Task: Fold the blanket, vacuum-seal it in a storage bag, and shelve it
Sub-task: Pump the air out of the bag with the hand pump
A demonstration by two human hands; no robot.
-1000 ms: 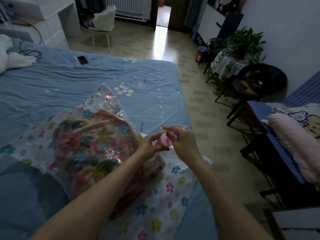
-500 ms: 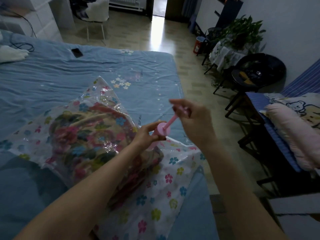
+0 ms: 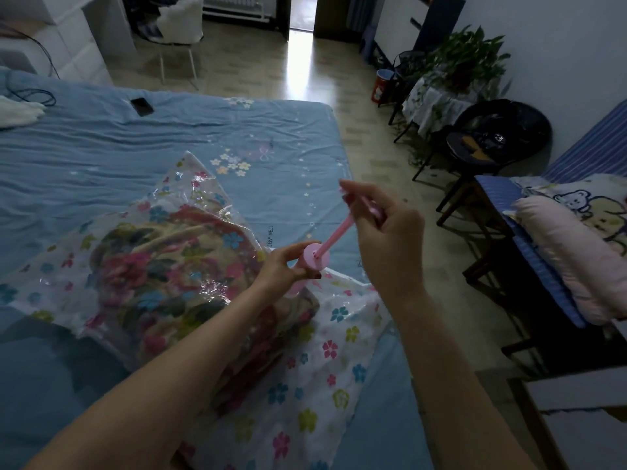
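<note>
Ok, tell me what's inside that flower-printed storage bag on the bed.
A folded floral blanket fills the clear storage bag. Its near end is hidden behind the left forearm, and the left hand covers the body of the pink pump, so the valve can't be seen.

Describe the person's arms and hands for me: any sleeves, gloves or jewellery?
Both forearms are bare, no sleeves in view. The left hand and right hand wear no gloves. Fingernails on both look dark-painted. No watch or bracelet shows; a ring cannot be made out.

Home bedroom: blue-sheeted bed (image 3: 169,137), pillows (image 3: 570,252), potted plant (image 3: 464,59).
</note>
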